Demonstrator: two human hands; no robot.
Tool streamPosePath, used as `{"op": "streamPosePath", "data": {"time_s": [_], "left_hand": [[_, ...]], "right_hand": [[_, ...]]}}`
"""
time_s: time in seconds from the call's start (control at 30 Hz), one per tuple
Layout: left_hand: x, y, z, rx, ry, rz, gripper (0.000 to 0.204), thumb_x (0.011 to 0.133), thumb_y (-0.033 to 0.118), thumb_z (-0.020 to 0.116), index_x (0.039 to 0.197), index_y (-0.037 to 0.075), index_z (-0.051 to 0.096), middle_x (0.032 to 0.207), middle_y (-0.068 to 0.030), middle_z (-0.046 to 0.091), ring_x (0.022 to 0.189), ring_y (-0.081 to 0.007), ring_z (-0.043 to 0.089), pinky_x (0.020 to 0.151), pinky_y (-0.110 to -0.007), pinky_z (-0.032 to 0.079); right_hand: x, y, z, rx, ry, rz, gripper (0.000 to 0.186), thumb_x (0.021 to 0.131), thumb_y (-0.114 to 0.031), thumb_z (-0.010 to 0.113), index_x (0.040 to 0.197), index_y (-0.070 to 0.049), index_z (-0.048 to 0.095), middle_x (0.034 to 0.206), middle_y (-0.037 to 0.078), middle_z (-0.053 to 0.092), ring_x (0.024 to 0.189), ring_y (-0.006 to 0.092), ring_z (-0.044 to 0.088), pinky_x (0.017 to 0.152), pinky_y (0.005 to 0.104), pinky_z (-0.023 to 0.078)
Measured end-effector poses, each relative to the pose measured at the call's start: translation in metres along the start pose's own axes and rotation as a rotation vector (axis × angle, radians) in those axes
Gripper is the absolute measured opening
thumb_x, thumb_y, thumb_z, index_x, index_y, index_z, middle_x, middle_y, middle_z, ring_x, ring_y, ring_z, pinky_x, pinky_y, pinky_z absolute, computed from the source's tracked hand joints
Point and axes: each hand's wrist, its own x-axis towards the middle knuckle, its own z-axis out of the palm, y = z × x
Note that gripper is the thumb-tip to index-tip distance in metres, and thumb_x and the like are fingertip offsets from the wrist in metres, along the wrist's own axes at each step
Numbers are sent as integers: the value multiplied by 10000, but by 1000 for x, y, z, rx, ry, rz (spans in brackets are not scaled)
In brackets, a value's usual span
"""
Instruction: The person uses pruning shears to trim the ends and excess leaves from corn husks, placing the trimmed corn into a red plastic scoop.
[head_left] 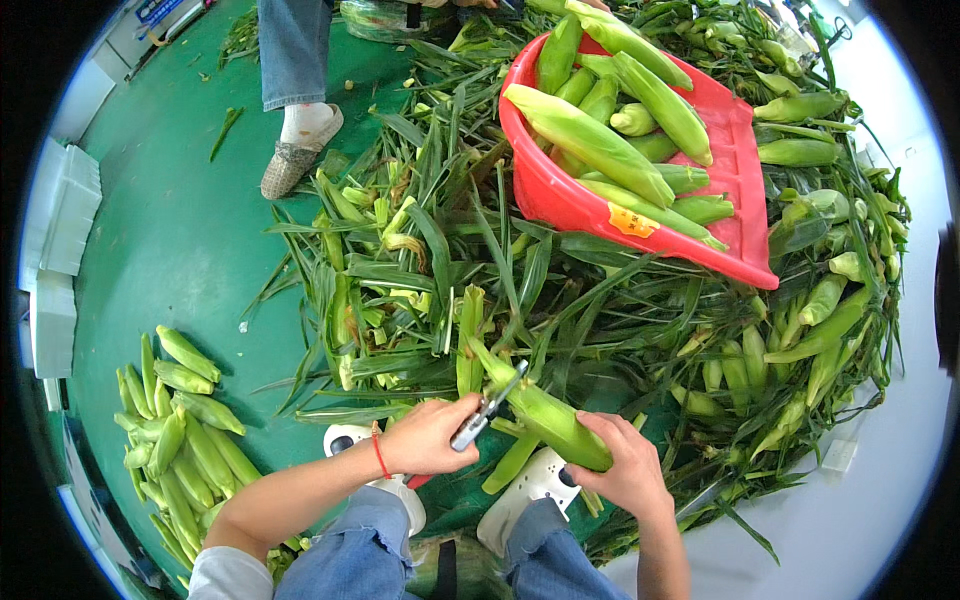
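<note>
My right hand [625,462] grips the thick end of a green ear of corn [548,418] in its husk, held tilted above my shoes. My left hand [432,437] is closed round a silver metal cutting tool [487,408]. It looks like pruning shears, with a bit of red showing below the hand, but the fingers hide most of it. The tool's narrow metal end lies across the ear near its stalk end. Just beyond both hands, cut husks, leaves and stalks [430,260] lie in a thick heap.
A red scoop-shaped basket [745,180] full of husked-on ears rests on the heap. At left, a pile of ears [185,440] lies on the green floor [170,250]. More ears [820,320] lie at right. Another person's leg and shoe [300,150] are at the far left.
</note>
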Motion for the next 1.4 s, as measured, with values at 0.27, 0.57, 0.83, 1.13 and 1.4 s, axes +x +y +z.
{"op": "streamPosePath", "data": {"time_s": [0.27,0.57,0.83,1.13,1.4], "left_hand": [[5,-16,41,-611,-100,147,893,741,180,645,1452,68,116,1185,-105,480,1029,-189,485,868,-303,426],[52,17,4,-882,508,-127,470,814,5,514,1267,85,421,851,0,553,722,-90,544,650,-239,476],[30,45,0,-989,404,18,506,833,101,668,1281,87,434,914,-5,574,769,-79,537,663,-237,466],[20,47,-2,-1254,367,-157,372,772,-30,527,1124,87,497,903,-23,583,742,-102,560,664,-258,483],[9,69,-17,-1606,276,-159,390,793,-25,513,1162,96,476,922,-67,618,737,-161,616,655,-302,538]], "right_hand": [[-9,23,28,1566,-151,494,690,737,-374,510,1304,-1,389,1072,187,550,778,351,623,703,451,528],[-12,16,58,2066,-370,303,628,838,-405,472,1310,-4,369,1067,222,550,768,358,611,673,440,528],[-4,5,32,999,-89,239,821,737,-461,723,1306,32,395,1190,106,531,1133,163,473,987,308,353],[13,-15,61,152,91,-32,814,670,-261,799,1323,-19,377,1190,182,537,1067,326,559,910,375,453],[23,-5,99,1180,-155,167,657,698,-71,787,1258,-12,450,1205,50,541,1080,145,529,945,318,418]]}}
